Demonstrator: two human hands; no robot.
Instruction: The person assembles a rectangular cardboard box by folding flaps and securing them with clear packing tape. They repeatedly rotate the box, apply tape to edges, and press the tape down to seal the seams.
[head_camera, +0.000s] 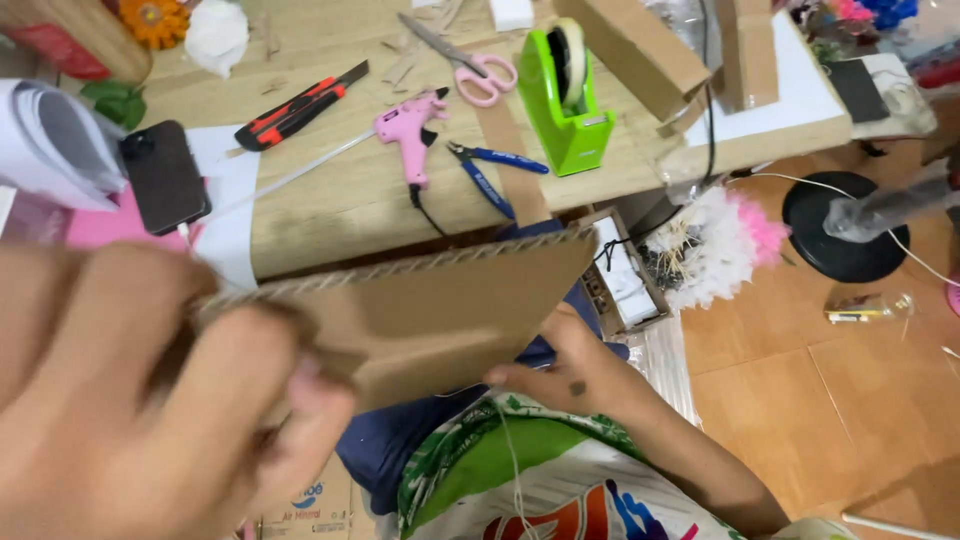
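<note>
A flat piece of corrugated cardboard (450, 310) is held up in front of the body, between the lap and the near edge of the wooden worktop (330, 200). Its top edge, with the ribbed core showing, runs up to the right and ends at a corner just beside a small open box (622, 275) on the floor.

The left hand (150, 400), very close to the camera and blurred, has its fingers (300, 400) closed round the cardboard's left end. The right hand (575, 370) grips the lower right edge, fingers curled in against the sheet, and a thin pale string (510, 450) hangs down from that spot over the shirt.

The cardboard hides part of the worktop's near edge. Beyond it lie a pink glue gun (412, 130), blue pliers (490, 170), a red and black utility knife (300, 105), pink-handled scissors (470, 65), a green tape dispenser (565, 100) and a black phone (165, 175) on white paper, all well apart from the sheet. A strip of cardboard (515, 165) hangs over the worktop's edge near the pliers.

To the right, the tiled floor (850, 380) is mostly open, with a white and pink feathery bundle (715, 245) and a round black stand base (840, 235) beside the worktop's corner.
</note>
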